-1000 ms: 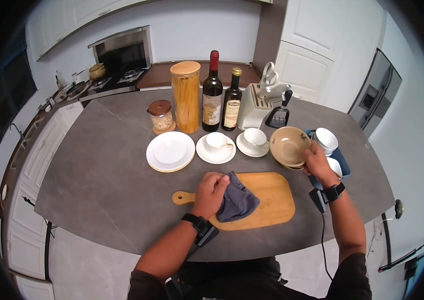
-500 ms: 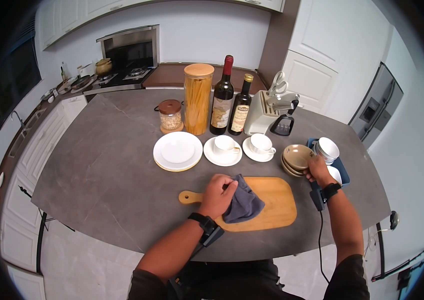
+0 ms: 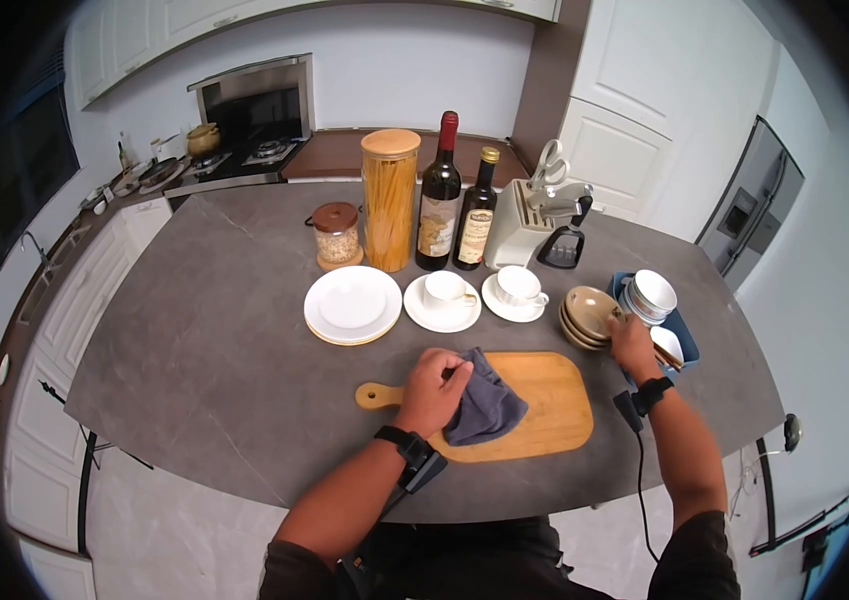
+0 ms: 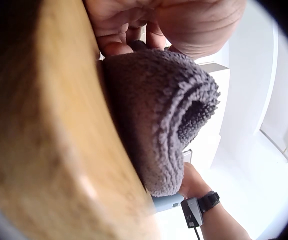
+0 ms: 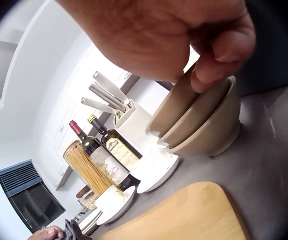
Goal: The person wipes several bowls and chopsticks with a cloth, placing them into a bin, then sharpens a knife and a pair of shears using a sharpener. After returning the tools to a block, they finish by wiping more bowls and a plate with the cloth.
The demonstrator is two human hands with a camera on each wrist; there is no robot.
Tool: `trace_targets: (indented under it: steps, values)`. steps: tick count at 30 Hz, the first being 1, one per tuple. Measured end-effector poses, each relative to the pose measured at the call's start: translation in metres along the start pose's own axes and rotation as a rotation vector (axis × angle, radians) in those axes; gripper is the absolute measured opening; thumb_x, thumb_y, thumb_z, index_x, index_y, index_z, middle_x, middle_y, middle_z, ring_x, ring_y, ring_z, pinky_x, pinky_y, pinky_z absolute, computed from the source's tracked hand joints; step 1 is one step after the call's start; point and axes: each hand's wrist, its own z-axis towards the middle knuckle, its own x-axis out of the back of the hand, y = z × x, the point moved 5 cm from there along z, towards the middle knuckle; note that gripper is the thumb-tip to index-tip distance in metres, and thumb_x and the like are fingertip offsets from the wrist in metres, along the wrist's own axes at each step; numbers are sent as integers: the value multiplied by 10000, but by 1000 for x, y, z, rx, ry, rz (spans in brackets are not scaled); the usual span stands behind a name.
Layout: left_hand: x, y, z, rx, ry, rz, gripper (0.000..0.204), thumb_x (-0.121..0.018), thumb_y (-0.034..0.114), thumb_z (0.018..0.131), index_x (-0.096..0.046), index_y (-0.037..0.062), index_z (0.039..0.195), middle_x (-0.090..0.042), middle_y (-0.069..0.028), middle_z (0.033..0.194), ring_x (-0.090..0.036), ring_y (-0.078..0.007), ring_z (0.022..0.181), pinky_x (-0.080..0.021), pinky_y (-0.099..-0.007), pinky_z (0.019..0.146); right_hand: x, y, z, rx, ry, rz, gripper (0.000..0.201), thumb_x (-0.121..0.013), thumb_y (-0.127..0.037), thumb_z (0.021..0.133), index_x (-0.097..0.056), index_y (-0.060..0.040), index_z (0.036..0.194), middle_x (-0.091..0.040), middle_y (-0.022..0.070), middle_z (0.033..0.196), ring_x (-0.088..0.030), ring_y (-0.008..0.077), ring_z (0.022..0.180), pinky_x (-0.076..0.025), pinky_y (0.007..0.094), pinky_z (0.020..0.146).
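Observation:
My left hand (image 3: 434,392) grips a folded grey-purple cloth (image 3: 487,405) that lies on a wooden cutting board (image 3: 556,400). In the left wrist view the curled fingers hold the end of the cloth (image 4: 149,110), close over the board. At the right, my right hand (image 3: 634,347) pinches the rim of the top tan bowl (image 3: 589,308) in a nested stack. The right wrist view shows three tilted tan bowls (image 5: 204,125), with my thumb and fingers (image 5: 211,70) curled at the upper rim.
A blue bin (image 3: 682,340) with white bowls (image 3: 655,292) stands beside the right hand. White plates (image 3: 352,300) and two cups on saucers (image 3: 442,318) line the middle. Behind stand an oat jar (image 3: 336,238), a pasta jar (image 3: 390,205), two bottles (image 3: 438,215) and a knife block (image 3: 519,228).
My right hand has lowered the top tan bowl from a raised position into the stack, slightly down and right. The left hand still holds the cloth on the board. The head view has shifted slightly.

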Motion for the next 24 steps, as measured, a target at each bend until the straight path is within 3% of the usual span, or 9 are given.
trace_targets:
  steps: [1,2,4,11,14,16,18,23,24]
  values:
    - [0,0,0,-1,0,2,177,-765,162,994,-698,0,981,-706,-146,1040,-699,-317,951,-556,-396,857,10,-15,-10,-85,-2,25,512,-659,-402,1062,-650,92,1197,-713,400,1070,-672,574,1077,-545,574,943]
    - [0,0,-1,3,0,-12,175,-763,161,996,-699,-2,983,-704,-146,1048,-699,-310,944,-556,-392,853,8,-14,-12,-85,-2,26,512,-659,-402,1062,-650,92,1197,-713,400,1070,-672,574,1077,-545,574,943]
    - [-1,-1,-1,8,-8,-24,174,-762,160,997,-700,-3,984,-701,-145,1057,-700,-302,937,-557,-388,849,11,-13,-21,-28,125,26,515,-678,-386,1061,-633,99,1228,-738,352,996,-721,527,991,-565,555,872]
    - [-3,-3,-1,29,-33,-58,165,-755,151,1011,-711,-8,1010,-686,-129,1084,-690,-232,898,-553,-346,820,41,-75,-82,2,188,212,388,-720,-283,1051,-663,60,1223,-740,217,831,-745,322,756,-558,407,715]
    - [-5,-6,0,57,-50,-67,163,-748,144,1017,-710,-14,1015,-686,-122,1094,-686,-217,894,-553,-343,821,33,-104,-99,155,78,391,282,-753,-280,1024,-739,-11,944,-681,178,698,-695,293,618,-515,414,600]
    - [-6,-12,0,78,-65,-80,164,-746,140,1019,-708,-19,1015,-687,-119,1098,-685,-213,894,-553,-345,825,27,-119,-101,153,11,373,286,-754,-282,1021,-738,-11,927,-678,179,696,-695,289,621,-512,414,600]
    - [-5,-14,1,50,-72,-84,170,-712,165,1069,-709,-5,1086,-693,-29,1097,-635,-70,828,-532,-243,693,17,-127,-100,156,-103,349,309,-756,-291,1015,-736,-8,891,-669,175,682,-676,280,607,-508,413,602]
    - [-6,-16,-2,255,-98,-235,168,-734,177,1055,-693,24,1111,-688,-14,1013,-630,-68,798,-529,-241,649,-18,-109,-94,115,-233,553,299,-757,-279,1012,-741,-5,892,-671,153,674,-655,238,601,-510,400,604]
    - [-6,-18,-3,276,-99,-245,168,-730,184,1062,-687,43,1142,-686,8,975,-615,-44,779,-513,-221,618,-31,-104,-96,54,-377,644,291,-760,-281,1010,-748,-8,911,-688,142,692,-661,235,610,-516,392,611]
